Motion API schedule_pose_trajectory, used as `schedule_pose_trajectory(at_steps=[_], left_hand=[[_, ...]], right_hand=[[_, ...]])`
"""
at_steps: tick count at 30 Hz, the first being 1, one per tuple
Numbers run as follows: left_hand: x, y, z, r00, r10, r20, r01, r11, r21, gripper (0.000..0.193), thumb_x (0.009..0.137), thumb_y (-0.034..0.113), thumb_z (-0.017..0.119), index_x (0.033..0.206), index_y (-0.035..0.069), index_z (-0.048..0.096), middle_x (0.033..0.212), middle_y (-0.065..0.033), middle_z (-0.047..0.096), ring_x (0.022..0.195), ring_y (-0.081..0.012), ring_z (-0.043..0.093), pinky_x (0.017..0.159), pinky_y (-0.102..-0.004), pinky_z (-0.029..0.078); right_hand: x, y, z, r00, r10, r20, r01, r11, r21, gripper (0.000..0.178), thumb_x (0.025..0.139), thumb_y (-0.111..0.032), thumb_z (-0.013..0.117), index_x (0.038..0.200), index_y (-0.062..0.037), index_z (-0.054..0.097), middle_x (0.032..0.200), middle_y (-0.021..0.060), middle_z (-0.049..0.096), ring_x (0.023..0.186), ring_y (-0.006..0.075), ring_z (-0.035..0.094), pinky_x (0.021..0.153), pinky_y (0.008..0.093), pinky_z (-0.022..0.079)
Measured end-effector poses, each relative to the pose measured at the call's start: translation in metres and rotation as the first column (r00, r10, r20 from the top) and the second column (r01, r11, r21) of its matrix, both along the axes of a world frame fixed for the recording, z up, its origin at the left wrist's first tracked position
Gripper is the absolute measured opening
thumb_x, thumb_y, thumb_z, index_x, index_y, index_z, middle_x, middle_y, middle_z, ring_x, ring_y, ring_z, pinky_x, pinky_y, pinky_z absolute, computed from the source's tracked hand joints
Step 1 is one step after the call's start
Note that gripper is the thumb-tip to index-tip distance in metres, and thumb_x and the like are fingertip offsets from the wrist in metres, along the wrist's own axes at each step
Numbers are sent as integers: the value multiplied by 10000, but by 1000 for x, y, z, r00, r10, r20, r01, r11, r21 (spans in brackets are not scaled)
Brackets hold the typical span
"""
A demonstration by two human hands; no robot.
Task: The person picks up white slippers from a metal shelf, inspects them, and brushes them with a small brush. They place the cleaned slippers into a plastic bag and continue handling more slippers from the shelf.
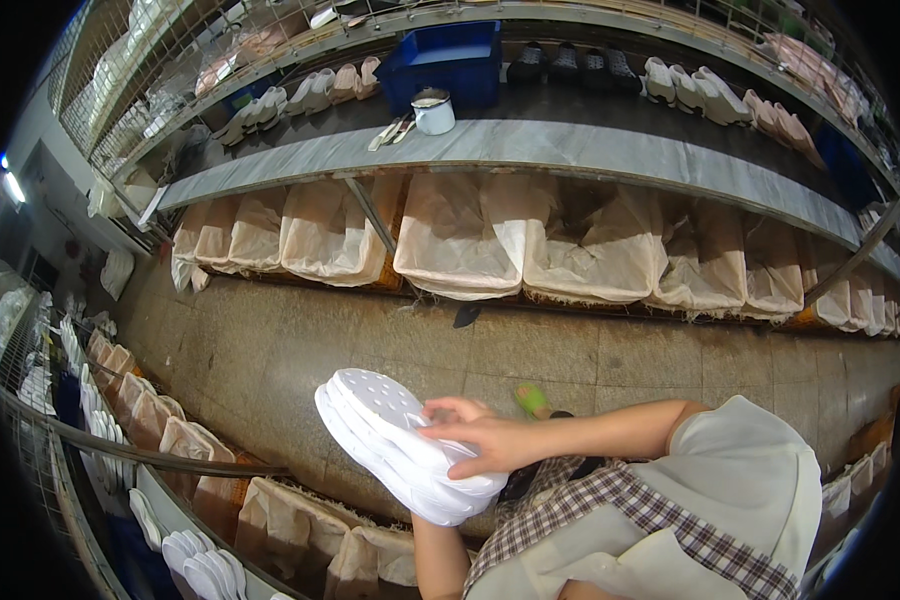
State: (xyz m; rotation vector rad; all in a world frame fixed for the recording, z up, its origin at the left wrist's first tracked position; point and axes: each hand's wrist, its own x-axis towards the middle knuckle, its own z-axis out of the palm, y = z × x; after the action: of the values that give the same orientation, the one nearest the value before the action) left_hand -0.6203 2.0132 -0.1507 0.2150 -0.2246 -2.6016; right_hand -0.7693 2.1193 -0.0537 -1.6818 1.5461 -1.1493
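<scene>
A stacked pair of white shoe soles (395, 440), with small dots across the upper face, is tilted out in front of me above the floor. Across their nearer end lies my right hand (480, 440), fingers and thumb closed around the edges. My left forearm rises from the lower edge and ends beneath the soles, which hide my left hand and its fingers. More white soles (205, 565) stand in a row on the rack at the lower left.
Facing me is a grey shelf (570, 150) bearing a blue crate (440, 65), a white mug (433, 112), brushes (395, 130) and pairs of shoes (700, 95). Cloth-lined bins (460, 240) line up under it. A metal rail (170, 460) crosses at left. One green shoe (532, 400) shows below my arm.
</scene>
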Motion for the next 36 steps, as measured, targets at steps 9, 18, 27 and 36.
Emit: schedule_pose_trajectory(at_steps=[9,18,27,36], left_hand=[[-102,-81,27,971,-39,-235,87,976,197,519,842,422,607,1135,55,384,886,-86,513,979,-322,532,822,-448,480],[-170,-159,34,964,33,-265,29,973,230,473,876,313,604,1178,33,372,966,-158,539,1085,-389,501,917,-531,448],[-197,-284,16,961,-72,-268,131,969,207,414,902,331,550,1172,50,411,985,-129,551,1134,-372,481,978,-505,400],[-211,-432,31,948,-293,-126,310,940,145,419,927,330,512,1174,13,393,961,-125,540,1070,-324,513,958,-451,455]], right_hand=[[-329,-190,0,805,-577,-138,506,790,-347,197,776,-130,599,953,-56,647,968,111,644,908,262,582,844,401,448],[-564,-380,38,340,-695,-633,803,565,-189,387,802,-219,587,1179,-137,553,1202,113,526,1108,338,487,884,429,464],[-605,-397,73,293,-607,-739,758,618,-208,233,799,-271,590,909,-81,666,1026,169,616,918,361,598,815,443,486],[-541,-299,-26,168,-701,-693,921,362,-142,148,767,-178,649,831,-45,658,931,155,600,868,346,591,758,421,487]])
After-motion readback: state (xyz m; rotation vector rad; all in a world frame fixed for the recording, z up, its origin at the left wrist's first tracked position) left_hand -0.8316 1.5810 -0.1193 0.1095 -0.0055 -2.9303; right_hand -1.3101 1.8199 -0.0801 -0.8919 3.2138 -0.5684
